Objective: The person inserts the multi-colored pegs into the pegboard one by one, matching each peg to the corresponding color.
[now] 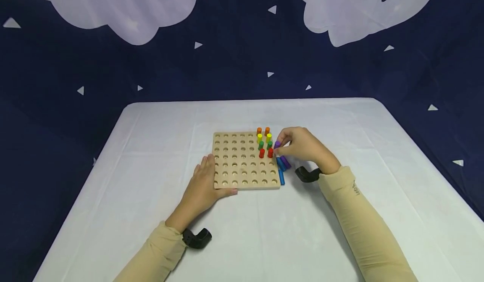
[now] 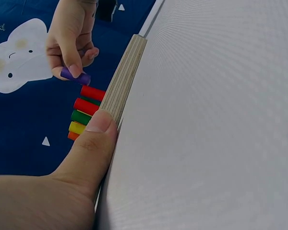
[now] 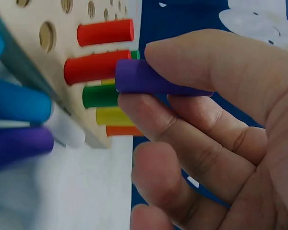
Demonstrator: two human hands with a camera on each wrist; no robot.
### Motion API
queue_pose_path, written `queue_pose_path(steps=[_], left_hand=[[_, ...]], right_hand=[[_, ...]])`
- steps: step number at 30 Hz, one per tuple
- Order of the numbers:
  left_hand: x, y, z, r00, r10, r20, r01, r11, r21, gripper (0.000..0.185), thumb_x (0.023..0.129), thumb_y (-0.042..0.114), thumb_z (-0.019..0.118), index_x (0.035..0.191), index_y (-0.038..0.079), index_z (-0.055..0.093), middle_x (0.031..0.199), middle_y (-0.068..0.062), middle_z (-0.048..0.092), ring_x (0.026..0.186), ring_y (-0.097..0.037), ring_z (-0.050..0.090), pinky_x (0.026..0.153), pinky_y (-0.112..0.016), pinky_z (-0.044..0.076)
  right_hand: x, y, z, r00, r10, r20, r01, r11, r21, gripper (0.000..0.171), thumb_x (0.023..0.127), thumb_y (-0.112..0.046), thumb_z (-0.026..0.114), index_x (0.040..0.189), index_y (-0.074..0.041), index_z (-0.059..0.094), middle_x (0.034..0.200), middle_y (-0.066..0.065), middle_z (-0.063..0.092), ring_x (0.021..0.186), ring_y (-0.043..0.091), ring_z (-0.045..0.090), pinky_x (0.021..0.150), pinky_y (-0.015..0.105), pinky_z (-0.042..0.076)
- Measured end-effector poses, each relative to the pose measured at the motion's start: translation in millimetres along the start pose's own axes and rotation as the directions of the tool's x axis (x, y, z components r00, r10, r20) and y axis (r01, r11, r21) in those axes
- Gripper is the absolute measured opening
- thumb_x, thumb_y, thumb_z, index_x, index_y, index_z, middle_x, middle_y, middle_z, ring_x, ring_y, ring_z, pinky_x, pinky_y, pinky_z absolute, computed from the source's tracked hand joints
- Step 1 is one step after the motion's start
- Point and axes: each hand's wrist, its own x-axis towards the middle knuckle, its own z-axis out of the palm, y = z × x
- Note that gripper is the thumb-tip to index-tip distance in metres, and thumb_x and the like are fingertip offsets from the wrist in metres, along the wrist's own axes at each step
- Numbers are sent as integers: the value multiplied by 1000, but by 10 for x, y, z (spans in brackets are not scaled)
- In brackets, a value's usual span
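My right hand point(image 1: 302, 145) pinches a purple peg point(image 3: 153, 79) between thumb and fingers, just off the right side of a wooden pegboard point(image 1: 234, 160). The held peg overlaps the near red peg point(image 3: 89, 67) in the right wrist view. At the board's near left corner lies my left hand point(image 1: 204, 185), fingers extended along the left side and thumb straight against the front edge. Pairs of orange point(image 1: 267, 130), yellow point(image 1: 259, 138), green point(image 1: 261, 145) and red point(image 1: 261, 153) pegs stand in the two right columns toward the far end; the other visible holes are bare.
Beside the board's right edge lie loose blue pegs point(image 1: 281, 177) and another purple peg point(image 1: 285, 162), below my right hand. A white cloth covers the table point(image 1: 159, 147). Behind it hangs a dark blue backdrop point(image 1: 227, 63) with white clouds.
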Motion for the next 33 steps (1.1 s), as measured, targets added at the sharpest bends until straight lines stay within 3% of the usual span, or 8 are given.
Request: queue_pose_path(steps=[20, 33], left_hand=[[45, -14, -2, 1000, 10, 1, -10, 1000, 2, 132, 71, 62, 80, 155, -9, 8, 163, -26, 15, 154, -38, 11, 126, -53, 10], [43, -15, -9, 1000, 10, 8, -10, 1000, -8, 132, 71, 61, 80, 155, -10, 8, 163, -26, 14, 154, -38, 10, 126, -54, 10]], right_hand=[[2, -170, 220, 990, -82, 119, 81, 997, 13, 16, 81, -22, 83, 83, -16, 68, 87, -6, 74, 89, 15, 66, 75, 31, 52], [33, -182, 326, 988, -79, 130, 84, 996, -32, 15, 80, -19, 84, 81, -19, 69, 85, -7, 74, 85, 15, 64, 81, 35, 51]])
